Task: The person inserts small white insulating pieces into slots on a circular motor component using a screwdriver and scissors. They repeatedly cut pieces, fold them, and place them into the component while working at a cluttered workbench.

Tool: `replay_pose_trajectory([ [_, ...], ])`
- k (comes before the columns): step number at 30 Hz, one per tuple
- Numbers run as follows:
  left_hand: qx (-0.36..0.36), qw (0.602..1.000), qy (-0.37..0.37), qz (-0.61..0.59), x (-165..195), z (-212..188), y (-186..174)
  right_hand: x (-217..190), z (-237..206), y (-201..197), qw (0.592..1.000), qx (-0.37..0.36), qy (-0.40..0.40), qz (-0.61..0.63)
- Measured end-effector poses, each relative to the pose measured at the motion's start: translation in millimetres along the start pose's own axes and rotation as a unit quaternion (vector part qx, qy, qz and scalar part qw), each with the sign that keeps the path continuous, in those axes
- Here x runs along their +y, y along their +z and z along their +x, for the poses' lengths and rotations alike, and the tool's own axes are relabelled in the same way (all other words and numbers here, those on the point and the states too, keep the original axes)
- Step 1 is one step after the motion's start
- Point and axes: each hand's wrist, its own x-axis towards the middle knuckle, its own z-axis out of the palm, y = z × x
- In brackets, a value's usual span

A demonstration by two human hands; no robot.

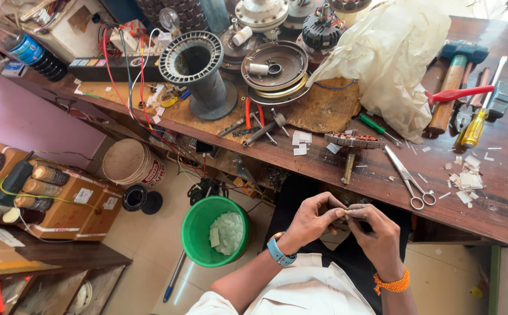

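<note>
Pinching one small grey strip (354, 213), left hand (312, 220), right hand (379, 233), one scissors (409, 178)

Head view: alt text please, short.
Seen from above, a seated person's left hand and right hand pinch a small grey piece together below a cluttered wooden workbench with scissors; a green bucket stands nearby.

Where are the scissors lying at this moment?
In the head view, the scissors lie open on the wooden workbench, right of centre, above the right hand, between the round rotor piece and the white paper scraps.
</note>
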Motion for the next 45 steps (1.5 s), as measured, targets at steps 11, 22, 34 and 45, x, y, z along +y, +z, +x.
replay_pose_trajectory([
  [11,0.023,0.991,0.117,0.054,17,-8,0,-2,-12,15,0.962,0.054,0.199,0.177],
  [22,0.09,0.927,0.234,0.278,30,-16,-15,5,-8,44,0.939,0.016,0.285,0.193],
  [34,0.073,0.982,0.167,-0.057,3,-18,-28,3,-11,80,0.918,0.038,0.225,0.325],
  [45,0.052,0.982,0.127,-0.129,-10,10,-50,26,-9,65,0.957,0.033,0.163,0.237],
])
